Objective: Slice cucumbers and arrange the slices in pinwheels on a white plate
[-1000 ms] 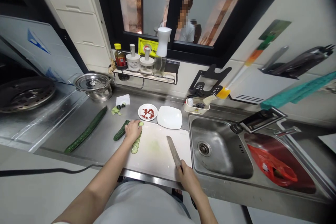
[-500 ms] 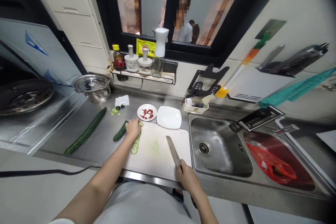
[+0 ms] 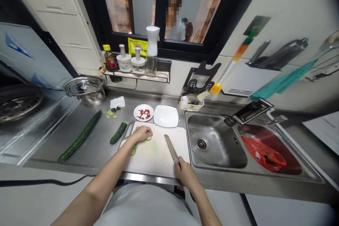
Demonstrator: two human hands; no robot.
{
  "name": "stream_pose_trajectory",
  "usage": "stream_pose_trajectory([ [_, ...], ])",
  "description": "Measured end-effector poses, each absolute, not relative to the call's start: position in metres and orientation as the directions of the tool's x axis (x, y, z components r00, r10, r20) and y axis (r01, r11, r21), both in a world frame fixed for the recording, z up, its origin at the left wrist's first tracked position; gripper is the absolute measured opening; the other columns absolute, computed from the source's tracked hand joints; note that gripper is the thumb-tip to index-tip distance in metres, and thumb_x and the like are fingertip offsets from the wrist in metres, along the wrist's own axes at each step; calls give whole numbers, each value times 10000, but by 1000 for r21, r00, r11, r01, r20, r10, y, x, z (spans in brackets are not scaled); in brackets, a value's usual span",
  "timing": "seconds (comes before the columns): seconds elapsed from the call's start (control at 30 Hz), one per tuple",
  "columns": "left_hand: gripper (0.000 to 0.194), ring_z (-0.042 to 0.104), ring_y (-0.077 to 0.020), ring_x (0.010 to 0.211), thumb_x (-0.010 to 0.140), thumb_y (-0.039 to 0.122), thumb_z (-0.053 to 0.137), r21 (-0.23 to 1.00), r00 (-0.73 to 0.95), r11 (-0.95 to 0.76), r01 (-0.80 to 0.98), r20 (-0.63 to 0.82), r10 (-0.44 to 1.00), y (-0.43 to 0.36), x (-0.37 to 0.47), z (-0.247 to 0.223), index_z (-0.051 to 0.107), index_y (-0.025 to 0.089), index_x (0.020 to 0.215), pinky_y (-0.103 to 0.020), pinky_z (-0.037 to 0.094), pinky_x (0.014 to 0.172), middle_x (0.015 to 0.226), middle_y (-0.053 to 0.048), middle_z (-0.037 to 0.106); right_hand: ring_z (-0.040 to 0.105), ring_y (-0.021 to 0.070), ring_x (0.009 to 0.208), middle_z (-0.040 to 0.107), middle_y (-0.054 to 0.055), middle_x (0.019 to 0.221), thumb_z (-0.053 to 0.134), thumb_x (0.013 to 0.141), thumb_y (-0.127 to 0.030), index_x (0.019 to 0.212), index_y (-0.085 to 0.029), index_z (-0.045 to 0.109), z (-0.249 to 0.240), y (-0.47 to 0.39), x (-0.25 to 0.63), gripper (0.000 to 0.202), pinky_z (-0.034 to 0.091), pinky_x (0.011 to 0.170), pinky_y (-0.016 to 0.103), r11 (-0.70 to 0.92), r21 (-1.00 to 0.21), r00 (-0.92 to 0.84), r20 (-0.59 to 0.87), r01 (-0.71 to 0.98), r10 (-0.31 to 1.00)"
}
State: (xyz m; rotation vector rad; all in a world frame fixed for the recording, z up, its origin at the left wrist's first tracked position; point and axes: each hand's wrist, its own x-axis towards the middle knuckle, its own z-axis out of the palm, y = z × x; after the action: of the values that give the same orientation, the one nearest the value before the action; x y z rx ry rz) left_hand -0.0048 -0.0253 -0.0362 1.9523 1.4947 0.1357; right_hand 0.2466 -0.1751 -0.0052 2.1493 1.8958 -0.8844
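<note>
My left hand is over the white cutting board, its fingers closed on a pale green cucumber slice. More cucumber slices lie in a row beneath that wrist, partly hidden by it. A kitchen knife is gripped by its handle in my right hand, the blade slanting up and left over the board's right side. Just left of the board lies a short piece of cucumber.
A whole cucumber lies farther left on the steel counter. Behind the board stand a small plate of chopped red pieces and a white dish. The sink is to the right, a lidded pot back left.
My left hand has left the short cucumber and moved right onto the board with a slice. The right hand still holds the knife in about the same place. The view has shifted slightly.
</note>
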Motion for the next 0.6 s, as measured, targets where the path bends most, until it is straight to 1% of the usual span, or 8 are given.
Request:
stream_pose_trajectory([
  [0.07,170,636,-189,902,769,184,565,538,452,-236,810,-314,835,-26,5,-30,727,229,789,-323,376,933,860,0,738,632,180,869,693,107,971,327,962,-244,1066,-174,525,-4,-175,246,235,283,616,247,-196,-261,36,-512,945,858],
  [0.13,166,620,-209,951,753,163,570,525,506,-296,798,-315,803,-27,13,-25,722,229,744,-356,337,978,838,-10,736,631,176,857,694,103,962,325,961,-238,1061,-174,526,-4,-175,246,233,278,613,250,-198,-258,38,-517,946,855],
  [0.23,196,578,-223,1046,793,191,547,498,546,-368,785,-274,792,-27,18,-24,722,249,861,-356,338,981,963,-29,724,628,174,857,692,99,961,329,958,-229,1073,-172,525,-5,-174,246,235,275,617,250,-196,-257,35,-521,946,853],
  [0.27,217,568,-218,1065,816,206,528,490,525,-361,794,-251,813,-27,17,-25,713,256,916,-342,351,969,1022,-31,710,627,174,858,691,97,961,330,957,-229,1075,-172,525,-5,-174,246,235,276,618,249,-195,-259,33,-521,946,853],
  [0.33,234,563,-207,1071,848,234,496,460,421,-281,842,-236,876,-28,13,-28,690,263,975,-319,377,935,1095,-32,681,627,172,856,689,95,958,328,957,-234,1069,-173,526,-4,-174,246,235,278,618,246,-192,-265,28,-519,945,855],
  [0.43,179,577,-220,1028,828,277,540,387,269,-145,911,-290,919,-29,4,-34,673,249,944,-322,406,875,1061,-41,672,627,173,847,687,95,945,324,958,-241,1045,-176,532,2,-176,244,235,279,611,246,-174,-257,20,-509,951,861],
  [0.5,149,579,-230,1011,797,290,587,358,230,-107,928,-321,919,-31,1,-38,666,240,913,-327,413,851,1036,-46,669,628,176,845,685,93,934,328,956,-247,1037,-182,537,7,-178,241,234,280,607,247,-149,-240,8,-502,959,865],
  [0.6,142,563,-239,1040,775,293,619,338,194,-75,938,-335,922,-32,1,-43,656,240,901,-333,412,853,1057,-50,655,629,176,837,682,82,919,329,954,-259,1034,-197,543,14,-182,233,237,285,603,246,-101,-225,-24,-493,969,870],
])
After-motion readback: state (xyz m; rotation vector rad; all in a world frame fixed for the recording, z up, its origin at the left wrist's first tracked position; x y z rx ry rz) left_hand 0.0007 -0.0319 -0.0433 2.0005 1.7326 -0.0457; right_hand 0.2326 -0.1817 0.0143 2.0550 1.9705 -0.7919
